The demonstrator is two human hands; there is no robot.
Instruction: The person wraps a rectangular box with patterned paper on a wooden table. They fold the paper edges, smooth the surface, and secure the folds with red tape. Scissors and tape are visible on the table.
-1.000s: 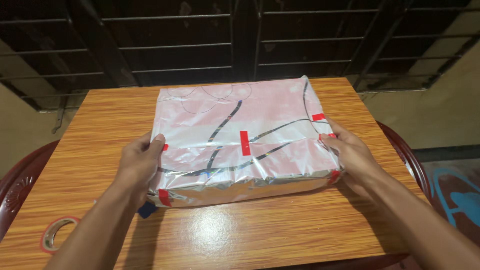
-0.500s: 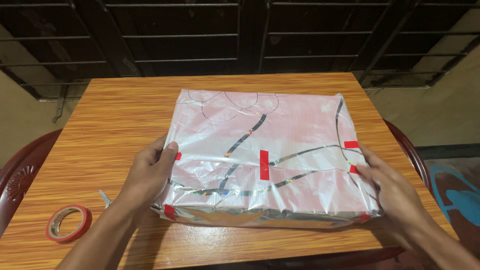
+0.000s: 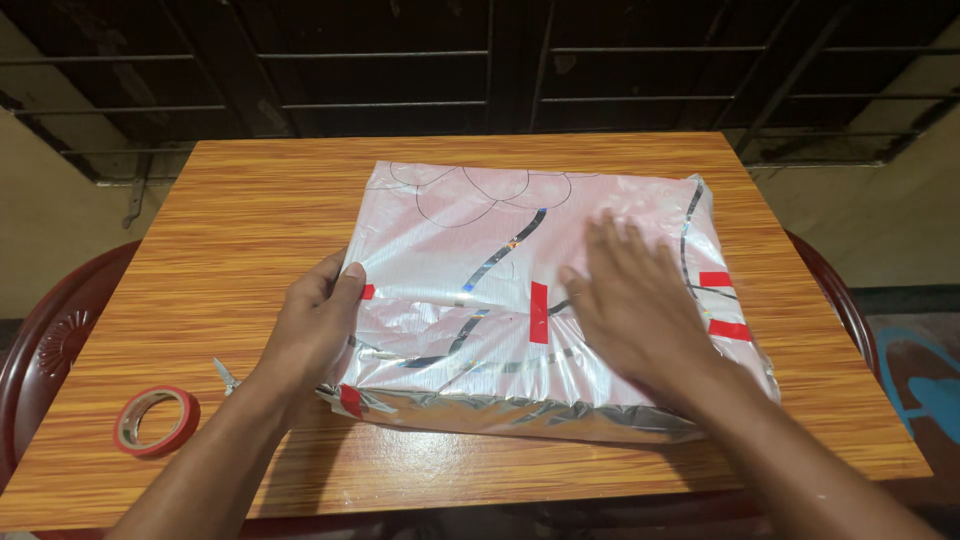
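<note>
A flat box wrapped in shiny silver-pink paper (image 3: 470, 250), sealed with strips of red tape, lies on the wooden table (image 3: 250, 220). My left hand (image 3: 315, 325) grips the parcel's left edge, thumb on top near a red tape strip. My right hand (image 3: 635, 310) lies flat and blurred on the top of the parcel, fingers spread, right of the middle tape strip. Two more red strips show at the parcel's right edge, beside that hand.
A roll of red tape (image 3: 155, 422) lies near the table's front left corner. A small metal tip (image 3: 225, 375) pokes out beside my left wrist. Red chair backs (image 3: 45, 340) flank the table, and a barred window is behind.
My right hand has left the parcel's right edge and now rests flat on its top. The left hand still holds the left edge. The view has shifted slightly.
</note>
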